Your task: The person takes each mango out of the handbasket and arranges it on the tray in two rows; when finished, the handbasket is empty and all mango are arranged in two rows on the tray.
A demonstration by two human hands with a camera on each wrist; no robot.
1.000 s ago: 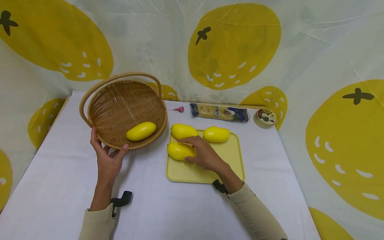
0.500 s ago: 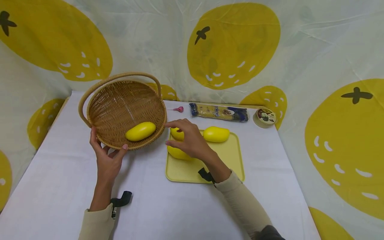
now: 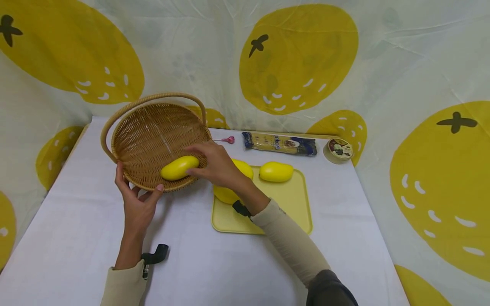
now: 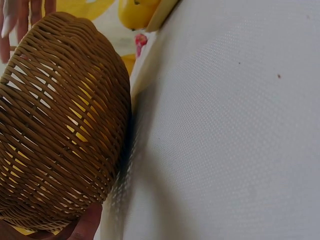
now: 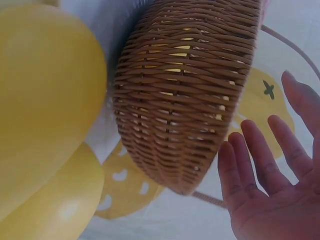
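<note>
A wicker basket with an arched handle leans toward me at the table's left. My left hand grips its near-left rim, thumb on top; in the left wrist view one of its fingers presses low on the weave. Inside the basket lies one yellow mango. My right hand reaches over the basket's right rim with fingers spread, its fingertips right at the mango's right end. The right wrist view shows the palm holding nothing, beside the basket wall.
A yellow tray right of the basket bears a mango at its back right and two more mangoes partly behind my right arm. Along the back lie a small pink-headed stick, a long blue-and-yellow packet and a round tin.
My right hand has left the mangoes on the tray and moved left, over the basket's rim to the mango inside. The left hand and basket have stayed put.
</note>
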